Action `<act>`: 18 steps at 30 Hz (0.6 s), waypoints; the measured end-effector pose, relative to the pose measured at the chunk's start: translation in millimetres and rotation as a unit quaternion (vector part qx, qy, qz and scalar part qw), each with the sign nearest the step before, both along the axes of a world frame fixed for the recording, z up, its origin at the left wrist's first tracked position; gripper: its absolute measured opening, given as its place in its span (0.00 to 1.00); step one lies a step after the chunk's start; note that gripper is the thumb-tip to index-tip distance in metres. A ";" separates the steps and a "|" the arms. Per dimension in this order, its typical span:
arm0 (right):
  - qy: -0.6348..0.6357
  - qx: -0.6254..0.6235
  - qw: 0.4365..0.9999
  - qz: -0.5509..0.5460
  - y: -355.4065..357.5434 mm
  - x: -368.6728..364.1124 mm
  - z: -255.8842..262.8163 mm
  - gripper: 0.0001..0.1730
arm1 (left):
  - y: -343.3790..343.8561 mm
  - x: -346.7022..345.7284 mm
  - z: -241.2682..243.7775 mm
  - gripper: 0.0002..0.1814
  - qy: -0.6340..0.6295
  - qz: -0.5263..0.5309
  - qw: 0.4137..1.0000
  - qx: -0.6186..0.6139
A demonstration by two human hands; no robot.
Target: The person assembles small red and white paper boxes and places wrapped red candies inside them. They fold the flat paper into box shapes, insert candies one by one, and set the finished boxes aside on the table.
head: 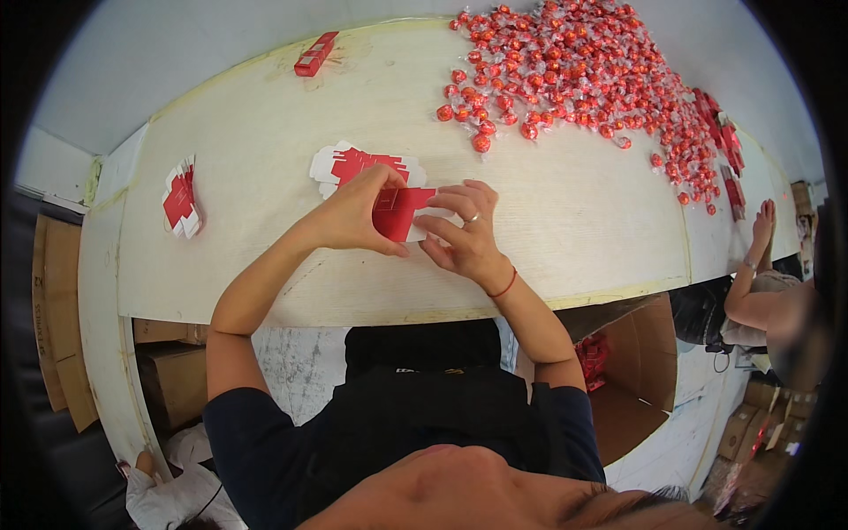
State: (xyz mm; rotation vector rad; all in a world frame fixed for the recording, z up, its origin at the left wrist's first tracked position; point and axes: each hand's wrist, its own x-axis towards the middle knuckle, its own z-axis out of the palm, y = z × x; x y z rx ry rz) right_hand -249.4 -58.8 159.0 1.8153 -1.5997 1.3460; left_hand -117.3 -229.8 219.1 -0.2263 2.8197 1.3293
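Note:
Between my two hands is a small red-and-white folding carton [401, 215], held above the pale tabletop. My left hand [361, 212] grips its left side, thumb below and fingers above. At the carton's right end, the fingers of my right hand [467, 228] touch the white flaps; a ring and a red wrist cord show on this hand and wrist. Just behind my left hand lies a pile of flat red-and-white carton blanks [361, 164], partly covered by that hand. The inside of the carton is mostly hidden.
A heap of red-wrapped candies [570, 66] spreads over the back right of the table [258, 152]. More carton blanks [180, 199] lie at left, and a red box [317, 54] at the back. An open cardboard box [639, 358] stands below the right edge. Another person's hands [764, 222] are at far right.

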 end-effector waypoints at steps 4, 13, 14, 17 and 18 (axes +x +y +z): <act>-0.013 0.021 0.998 0.053 -0.8 -6.6 -4.7 0.18 | 5.5 -0.7 4.2 0.45 -0.020 -0.008 0.999 0.041; 0.011 -0.082 0.996 -0.032 4.3 -6.3 -7.7 0.17 | 15.7 -3.1 12.7 0.45 -0.041 -0.008 0.999 0.024; 0.015 -0.084 0.995 -0.044 5.2 -8.2 -8.2 0.17 | 16.7 -2.3 11.7 0.45 -0.034 -0.005 0.999 0.030; 0.019 -0.079 0.994 -0.075 7.2 -8.5 -8.4 0.18 | 21.2 2.2 10.7 0.45 -0.028 0.006 0.999 0.039; 0.019 -0.070 0.994 -0.082 8.7 -6.8 -3.4 0.19 | 23.2 3.0 14.1 0.45 -0.030 0.011 0.999 0.036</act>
